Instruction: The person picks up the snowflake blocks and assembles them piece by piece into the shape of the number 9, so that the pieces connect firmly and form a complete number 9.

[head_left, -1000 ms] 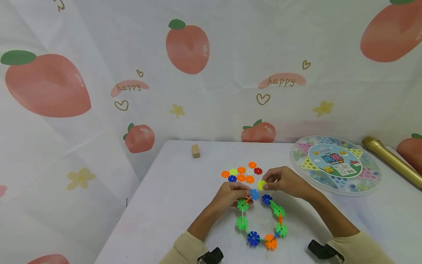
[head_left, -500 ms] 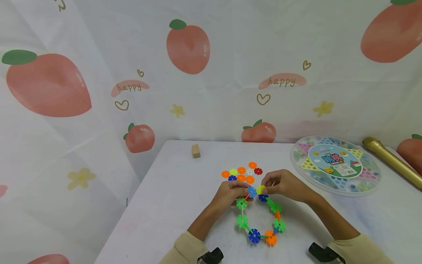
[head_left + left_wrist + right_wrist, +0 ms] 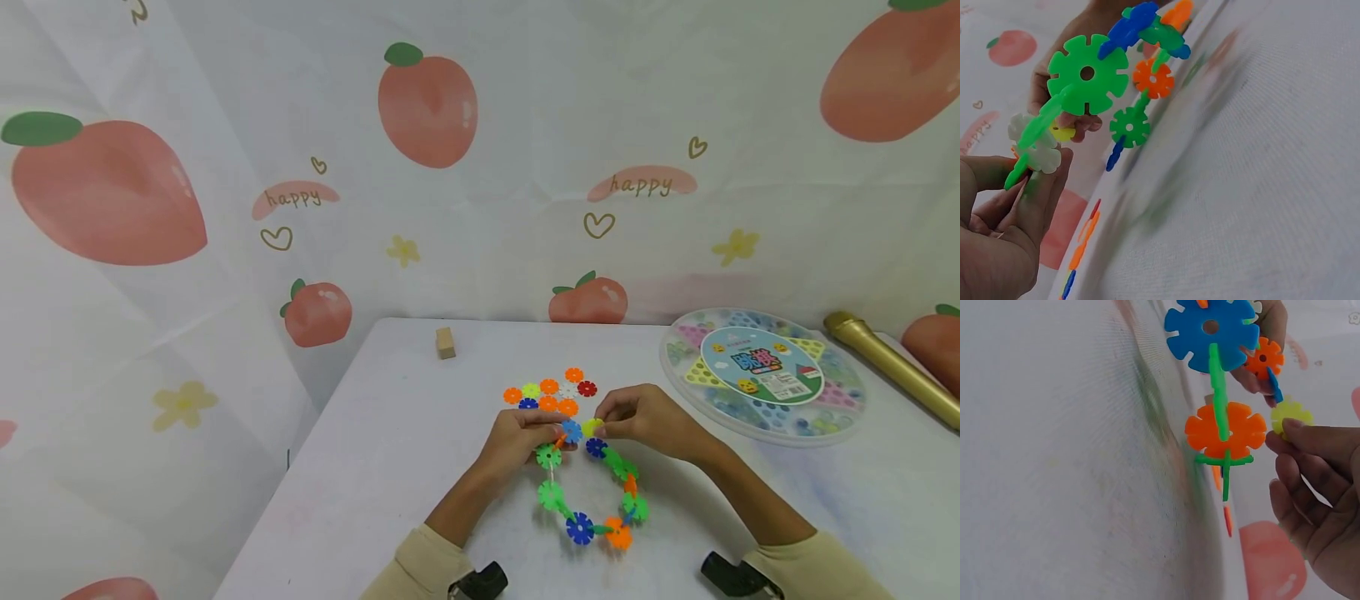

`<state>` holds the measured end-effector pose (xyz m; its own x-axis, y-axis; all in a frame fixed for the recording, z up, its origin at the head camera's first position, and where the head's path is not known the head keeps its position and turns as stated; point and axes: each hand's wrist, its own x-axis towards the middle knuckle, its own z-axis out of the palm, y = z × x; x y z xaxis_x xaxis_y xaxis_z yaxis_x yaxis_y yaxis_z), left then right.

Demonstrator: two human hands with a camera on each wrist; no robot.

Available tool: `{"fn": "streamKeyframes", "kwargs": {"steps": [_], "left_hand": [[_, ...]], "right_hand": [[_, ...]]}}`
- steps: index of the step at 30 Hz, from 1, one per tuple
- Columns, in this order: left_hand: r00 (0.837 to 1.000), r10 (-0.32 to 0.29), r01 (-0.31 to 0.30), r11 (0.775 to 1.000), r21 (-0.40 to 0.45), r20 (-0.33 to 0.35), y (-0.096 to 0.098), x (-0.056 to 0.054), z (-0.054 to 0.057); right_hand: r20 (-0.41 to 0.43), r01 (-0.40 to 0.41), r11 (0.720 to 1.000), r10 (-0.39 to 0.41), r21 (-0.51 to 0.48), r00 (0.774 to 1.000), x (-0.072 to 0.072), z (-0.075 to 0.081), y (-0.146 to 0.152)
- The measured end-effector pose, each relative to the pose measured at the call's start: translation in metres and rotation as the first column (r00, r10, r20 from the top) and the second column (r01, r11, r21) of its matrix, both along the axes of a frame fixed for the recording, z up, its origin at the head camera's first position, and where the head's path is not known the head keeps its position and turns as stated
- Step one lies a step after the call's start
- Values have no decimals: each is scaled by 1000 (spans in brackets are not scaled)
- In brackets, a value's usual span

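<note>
A ring-shaped chain of interlocking notched flower discs in green, blue, orange and white hangs between my hands. My left hand pinches its upper left end, by the orange disc and the light blue disc. Between thumb and fingers of my right hand is a yellow disc, its edge right at the light blue disc's edge. A dark blue disc forms the chain's other end, just below the yellow one. My left fingers partly hide the orange disc.
Loose discs, mostly orange, lie on the white table behind my hands. Farther back stands a small wooden block. At right are a round clear game case and a gold microphone. A printed cloth hangs behind.
My right hand has brought the yellow disc left and slightly down to the light blue disc. The chain has risen a little, and its right side has shifted left.
</note>
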<state>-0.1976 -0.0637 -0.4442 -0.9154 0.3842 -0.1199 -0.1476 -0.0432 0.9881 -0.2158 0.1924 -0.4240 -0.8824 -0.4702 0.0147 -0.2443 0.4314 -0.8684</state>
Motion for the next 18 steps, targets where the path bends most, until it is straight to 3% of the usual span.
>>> {"fn": "streamKeyframes", "kwargs": {"steps": [12,18], "left_hand": [[999,32,-32,999,15,-4,2,0,-1],[999,43,-43,998,46,-3,2,1,-1]], "right_hand": [[-13,-4,1000,4,-20,1000,0,-2,2],[-62,1,1000,-2,-15,998,3,-3,-1]]}}
